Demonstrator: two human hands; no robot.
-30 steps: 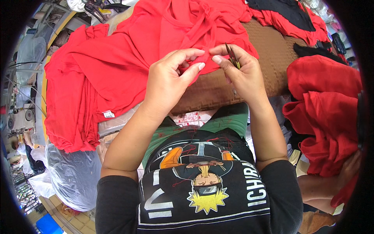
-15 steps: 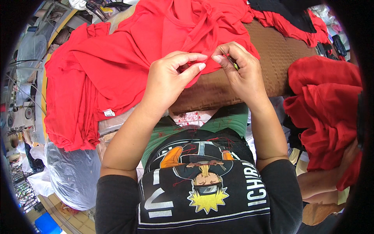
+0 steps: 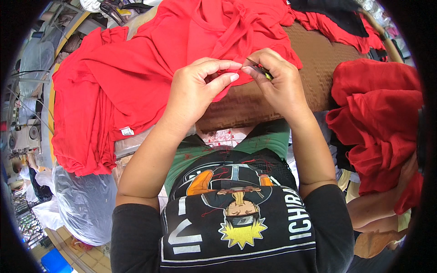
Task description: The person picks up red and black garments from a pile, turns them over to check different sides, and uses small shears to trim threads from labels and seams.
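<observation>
In my right hand (image 3: 274, 73) is a small pair of thread snips (image 3: 258, 69), with dark pointed blades and a bit of yellow-green at the grip. The blades point left, toward my left hand (image 3: 207, 78). That hand is curled, its index finger and thumb bent toward each other with tips slightly apart. Whatever it pinches, perhaps thread or cloth, is too small or hidden to make out. The fingertips of both hands nearly meet above the near edge of a red garment (image 3: 150, 68), which spreads in folds under and beyond them.
The garment lies partly on a brown patterned padded surface (image 3: 314, 59). At the right, a person's arm (image 3: 375, 209) shows below more red cloth (image 3: 378, 109). Black and red clothing (image 3: 332, 18) lies at the far right. A clear plastic-wrapped bundle (image 3: 86, 204) stands at lower left.
My right hand has shifted slightly left, and the snips' blades now show more plainly, close to my left fingertips. At the far right, another person's arm has come into view.
</observation>
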